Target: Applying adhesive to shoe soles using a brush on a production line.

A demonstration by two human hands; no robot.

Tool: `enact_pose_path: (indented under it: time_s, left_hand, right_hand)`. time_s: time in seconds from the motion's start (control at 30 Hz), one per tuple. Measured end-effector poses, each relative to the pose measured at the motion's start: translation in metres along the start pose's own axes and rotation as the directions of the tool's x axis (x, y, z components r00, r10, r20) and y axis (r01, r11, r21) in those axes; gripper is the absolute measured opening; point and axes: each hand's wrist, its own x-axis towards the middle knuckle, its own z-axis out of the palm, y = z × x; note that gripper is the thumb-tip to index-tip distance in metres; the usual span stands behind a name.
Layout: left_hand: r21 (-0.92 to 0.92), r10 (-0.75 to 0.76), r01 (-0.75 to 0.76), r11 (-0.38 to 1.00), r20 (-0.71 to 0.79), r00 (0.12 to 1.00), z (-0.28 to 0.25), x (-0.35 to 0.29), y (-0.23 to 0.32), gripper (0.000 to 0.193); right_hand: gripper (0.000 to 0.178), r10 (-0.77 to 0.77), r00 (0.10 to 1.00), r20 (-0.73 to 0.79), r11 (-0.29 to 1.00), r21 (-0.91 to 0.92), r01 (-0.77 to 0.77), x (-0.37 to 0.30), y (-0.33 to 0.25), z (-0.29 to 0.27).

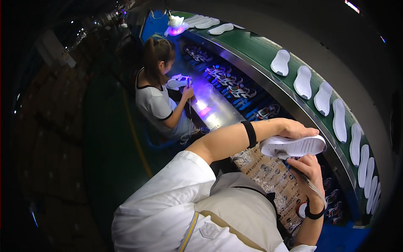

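Observation:
My left hand [296, 129] is closed on a white shoe sole [294, 147], gripping it from above along its far side. The sole is tilted with its ridged face toward me, and a dark grey patch shows near its lower left edge. Just under the sole, my right hand [310, 167] is closed round a thin brush [303, 175]. Its long pale handle runs back past my wrist, and its dark tip lies at the grey patch; whether it touches cannot be made out.
A green conveyor [258, 49] carrying several white soles [303, 82] curves along the right. Below it, shoe uppers [231, 82] lie in a dark row. A printed brown worktop [268, 178] lies beneath my hands. A co-worker [157, 94] sits left, holding a shoe under purple light.

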Motion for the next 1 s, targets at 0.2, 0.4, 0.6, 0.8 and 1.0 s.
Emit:
enact_pose_path:
  time_s: [0.2, 0.4, 0.6, 0.8, 1.0]
  left_hand:
    - [0.096, -0.022, 0.027, 0.995, -0.053, 0.998, -0.004, 0.0, -0.022, 0.095]
    - [-0.297, -0.035, 0.015, 0.955, -0.062, 0.997, -0.013, -0.004, -0.073, 0.087]
    - [-0.864, 0.096, -0.464, 0.196, -0.454, 0.886, -0.005, -0.027, -0.242, 0.093]
    - [-0.995, -0.291, 0.095, 0.03, 0.082, 0.953, 0.054, -0.105, -0.364, 0.113]
    - [-0.951, -0.177, 0.301, -0.072, 0.309, 0.935, 0.124, -0.051, -0.386, 0.083]
  right_hand:
    - [0.036, 0.037, 0.993, 0.115, 0.998, 0.039, -0.042, 0.002, -0.002, 0.001]
    - [0.035, -0.013, 0.981, 0.195, 0.987, 0.16, -0.018, 0.002, 0.0, 0.017]
    - [0.026, 0.403, 0.914, -0.049, 0.828, 0.445, -0.341, -0.032, 0.023, 0.04]
    - [0.026, 0.711, 0.702, -0.03, 0.557, 0.633, -0.537, -0.07, 0.046, 0.075]
    - [0.025, 0.706, 0.708, 0.023, 0.527, 0.651, -0.547, -0.052, 0.034, 0.094]
